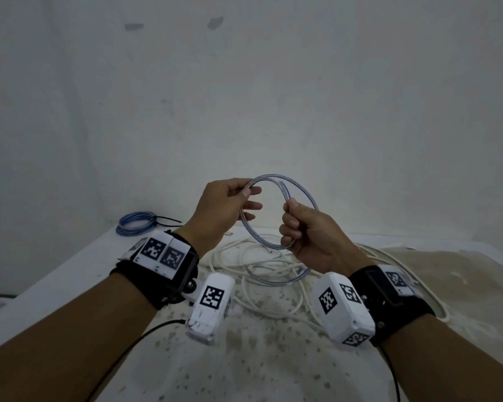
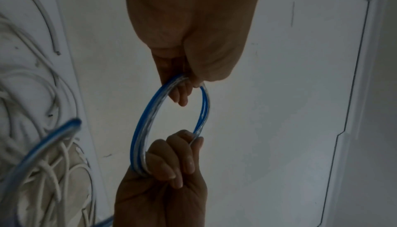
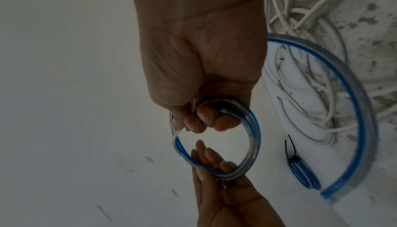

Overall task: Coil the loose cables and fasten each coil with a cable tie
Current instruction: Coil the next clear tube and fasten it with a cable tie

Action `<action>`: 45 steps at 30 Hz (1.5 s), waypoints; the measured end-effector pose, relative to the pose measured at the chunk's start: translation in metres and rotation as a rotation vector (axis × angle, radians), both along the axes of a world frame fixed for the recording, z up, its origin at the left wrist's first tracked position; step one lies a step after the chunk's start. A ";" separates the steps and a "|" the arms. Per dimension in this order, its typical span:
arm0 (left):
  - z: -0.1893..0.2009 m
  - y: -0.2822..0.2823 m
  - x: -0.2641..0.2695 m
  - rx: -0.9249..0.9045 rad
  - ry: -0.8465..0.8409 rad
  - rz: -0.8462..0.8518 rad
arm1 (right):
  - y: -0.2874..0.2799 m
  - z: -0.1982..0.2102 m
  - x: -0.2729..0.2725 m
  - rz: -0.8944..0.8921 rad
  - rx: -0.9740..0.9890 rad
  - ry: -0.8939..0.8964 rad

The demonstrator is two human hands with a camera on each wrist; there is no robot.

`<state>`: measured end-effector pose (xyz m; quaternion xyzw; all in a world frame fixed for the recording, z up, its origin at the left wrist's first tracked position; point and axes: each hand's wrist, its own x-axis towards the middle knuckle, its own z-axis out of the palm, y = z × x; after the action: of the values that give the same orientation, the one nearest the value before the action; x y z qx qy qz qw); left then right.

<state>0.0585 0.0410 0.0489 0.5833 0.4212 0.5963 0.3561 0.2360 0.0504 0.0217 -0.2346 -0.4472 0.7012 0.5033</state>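
Blue-clear cable coil (image 1: 276,211) held in air above counter (image 1: 70,271). L hand (image 1: 221,210) fingers pinching coil's left side; R hand (image 1: 311,236) fingers curled round right side. Tied blue coil (image 1: 135,223) w/ black cable tie (image 1: 167,219) at counter's far left; loose white cables (image 1: 262,265) below hands.

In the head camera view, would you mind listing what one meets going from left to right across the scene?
Tied blue coil → left hand → clear-and-blue cable loop held up between the hands → right hand → white cable trailing off at the right.
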 end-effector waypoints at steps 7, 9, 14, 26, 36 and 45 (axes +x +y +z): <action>0.010 0.000 -0.017 0.074 0.155 0.027 | 0.003 -0.001 -0.013 0.026 0.077 -0.071; 0.012 -0.001 -0.021 0.097 0.227 -0.011 | 0.004 -0.001 -0.013 0.042 0.060 -0.015; 0.018 0.000 -0.027 0.106 0.286 -0.039 | 0.004 -0.001 -0.012 0.133 0.077 0.005; 0.020 0.001 -0.017 0.127 0.381 -0.153 | 0.007 0.001 0.001 0.144 0.034 0.059; 0.035 -0.012 0.001 0.133 0.508 -0.146 | 0.007 -0.001 0.003 0.131 -0.032 0.006; 0.021 0.002 0.012 0.154 0.487 0.129 | 0.001 0.000 -0.001 0.062 0.010 -0.166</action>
<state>0.0702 0.0429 0.0703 0.7069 0.4843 0.4901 0.1599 0.2351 0.0516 0.0217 -0.2755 -0.4981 0.6922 0.4436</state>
